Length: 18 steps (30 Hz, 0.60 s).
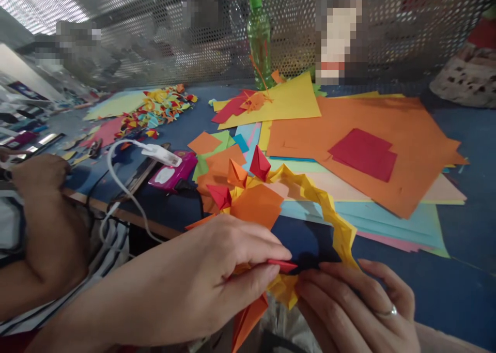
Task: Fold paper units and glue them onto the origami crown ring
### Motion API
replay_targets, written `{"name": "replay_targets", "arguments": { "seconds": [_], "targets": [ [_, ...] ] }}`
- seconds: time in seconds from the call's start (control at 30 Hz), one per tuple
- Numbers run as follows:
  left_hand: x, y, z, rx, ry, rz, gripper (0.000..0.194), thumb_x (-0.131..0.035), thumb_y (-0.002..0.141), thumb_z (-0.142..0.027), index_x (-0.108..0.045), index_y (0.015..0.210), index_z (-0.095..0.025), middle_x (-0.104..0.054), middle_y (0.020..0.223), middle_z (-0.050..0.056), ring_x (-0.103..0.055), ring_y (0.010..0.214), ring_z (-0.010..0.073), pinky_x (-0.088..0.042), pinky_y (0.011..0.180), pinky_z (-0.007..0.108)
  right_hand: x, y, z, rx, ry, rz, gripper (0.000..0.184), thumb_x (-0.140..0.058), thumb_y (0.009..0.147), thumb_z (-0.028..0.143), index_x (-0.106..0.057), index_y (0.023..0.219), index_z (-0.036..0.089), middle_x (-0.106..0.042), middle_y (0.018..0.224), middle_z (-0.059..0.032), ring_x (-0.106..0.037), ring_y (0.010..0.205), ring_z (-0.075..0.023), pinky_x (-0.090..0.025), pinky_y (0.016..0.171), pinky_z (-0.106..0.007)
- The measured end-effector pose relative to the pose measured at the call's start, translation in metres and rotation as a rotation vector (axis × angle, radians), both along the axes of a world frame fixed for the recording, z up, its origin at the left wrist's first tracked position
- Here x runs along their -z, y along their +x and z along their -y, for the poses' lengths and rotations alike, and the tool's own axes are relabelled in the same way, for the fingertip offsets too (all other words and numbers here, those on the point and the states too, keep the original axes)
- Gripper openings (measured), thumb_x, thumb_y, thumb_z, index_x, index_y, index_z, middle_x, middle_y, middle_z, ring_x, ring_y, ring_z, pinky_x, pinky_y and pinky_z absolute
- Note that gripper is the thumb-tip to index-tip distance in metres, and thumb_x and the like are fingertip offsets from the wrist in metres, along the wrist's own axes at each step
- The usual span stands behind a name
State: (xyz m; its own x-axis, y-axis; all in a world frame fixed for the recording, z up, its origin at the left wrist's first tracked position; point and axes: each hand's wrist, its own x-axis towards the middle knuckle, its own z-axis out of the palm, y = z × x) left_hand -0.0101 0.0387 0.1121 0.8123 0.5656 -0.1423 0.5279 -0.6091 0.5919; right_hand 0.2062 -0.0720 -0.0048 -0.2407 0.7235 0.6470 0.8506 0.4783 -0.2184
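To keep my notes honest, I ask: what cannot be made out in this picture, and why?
In the head view:
Small red folded-paper piece: inner end hidden by the left hand.
Yellow folded-paper band: partly behind that hand and the right hand.
Pale, dark-holed object: cut off by the right edge.
Multicoloured paper heap: pieces too small to count.

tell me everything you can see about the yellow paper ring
The yellow paper ring looks made of creased, folded paper, with a zigzag edge. Pointed pieces in red and orange stand along its far left part. It is tilted over the front edge of the blue table. The right hand grips its near right part; the left hand, pinching a small red piece, hides some of its near left.
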Motion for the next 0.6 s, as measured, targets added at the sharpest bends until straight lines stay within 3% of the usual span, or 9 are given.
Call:
{"name": "replay_targets", "arguments": {
  "seconds": [0.13,0.47,0.6],
  "targets": [
    [-0.0002,0.0019,-0.0002,0.023,-0.002,0.022,0.027,-0.054,0.103,-0.030,-0.076,0.119,-0.030,-0.078,0.119,0.001,-0.074,0.110,0.0200,-0.056,0.080,0.022,0.0008,-0.0011,-0.0003,-0.005,-0.008,-0.020,0.009,-0.071,0.093,0.028,-0.075,0.101,0.031,-0.081,0.093,0.0073,-0.075,0.084,-0.0175,-0.040,0.095,-0.040],
    [0.0049,0.0009,-0.0013,0.032,-0.112,0.028,0.029,-0.052,0.104,-0.029,-0.076,0.120,-0.026,-0.078,0.121,0.004,-0.073,0.112,0.0210,-0.055,0.083,0.023,0.0003,-0.0065,-0.0029,-0.002,-0.012,-0.068,0.009,-0.074,0.091,0.026,-0.073,0.100,0.028,-0.081,0.093,0.0085,-0.075,0.086,-0.0173,-0.036,0.095,-0.041],
    [0.0036,0.0004,-0.0048,-0.021,-0.197,0.092,0.024,-0.059,0.099,-0.027,-0.080,0.111,-0.026,-0.080,0.109,0.004,-0.075,0.096,0.0200,-0.054,0.075,0.023,0.0006,-0.0072,-0.0045,0.002,-0.017,-0.082,0.008,-0.073,0.092,0.026,-0.071,0.099,0.027,-0.081,0.093,0.0078,-0.074,0.089,-0.0180,-0.036,0.097,-0.041]
  ]
}}
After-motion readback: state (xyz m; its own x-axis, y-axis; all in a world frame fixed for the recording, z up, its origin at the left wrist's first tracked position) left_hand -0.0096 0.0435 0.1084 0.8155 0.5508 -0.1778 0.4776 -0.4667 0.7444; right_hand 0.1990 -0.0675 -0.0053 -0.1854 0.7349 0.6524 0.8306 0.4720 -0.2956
